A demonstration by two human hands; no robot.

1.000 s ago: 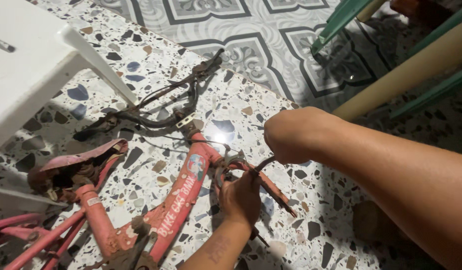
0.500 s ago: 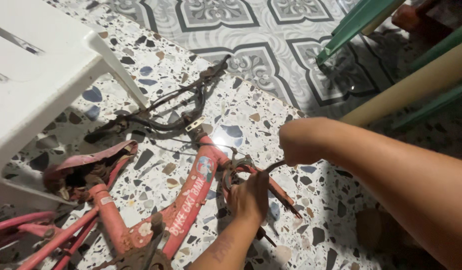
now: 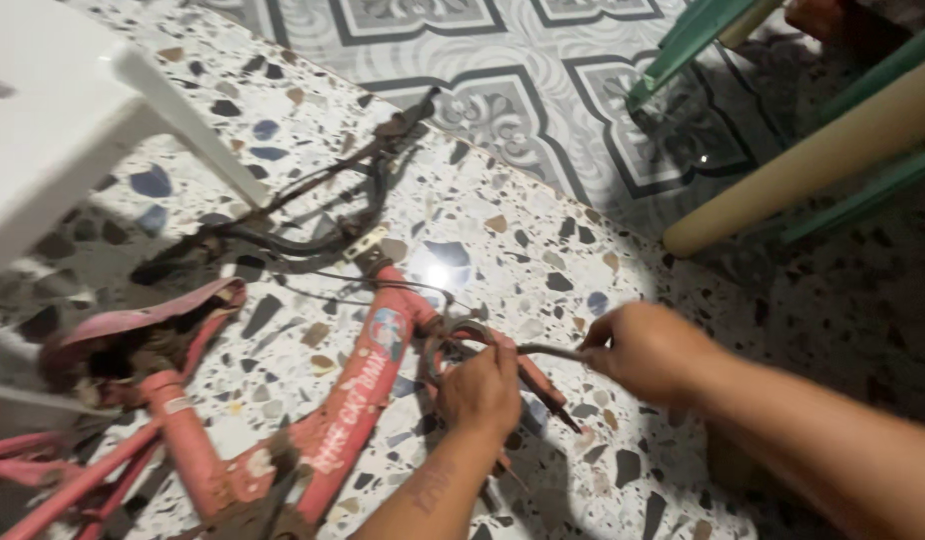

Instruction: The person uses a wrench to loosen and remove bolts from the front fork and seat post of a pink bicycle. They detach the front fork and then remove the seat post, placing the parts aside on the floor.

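A worn pink child's bicycle frame [image 3: 353, 420] lies on the speckled terrazzo floor. My left hand [image 3: 480, 390] is closed around the rusty fork and brake parts [image 3: 538, 385] at the frame's front end. My right hand [image 3: 648, 350] is just to the right of it and pinches a thin dark metal rod [image 3: 548, 351] that reaches into those parts. The dark handlebar with its cables [image 3: 323, 210] lies on the floor beyond the frame. A pink saddle [image 3: 133, 325] sits at the left.
A white plastic stool [image 3: 73, 120] stands at the upper left, one leg near the handlebar. Green chair legs [image 3: 703, 30] and a cream-coloured pole [image 3: 813, 160] cross the upper right. Patterned grey tiles [image 3: 503, 90] border the terrazzo at the top.
My right arm has drawn back to the right, so the hand now shows gripping the thin rod. My left hand has stayed on the fork parts. The view has shifted slightly.
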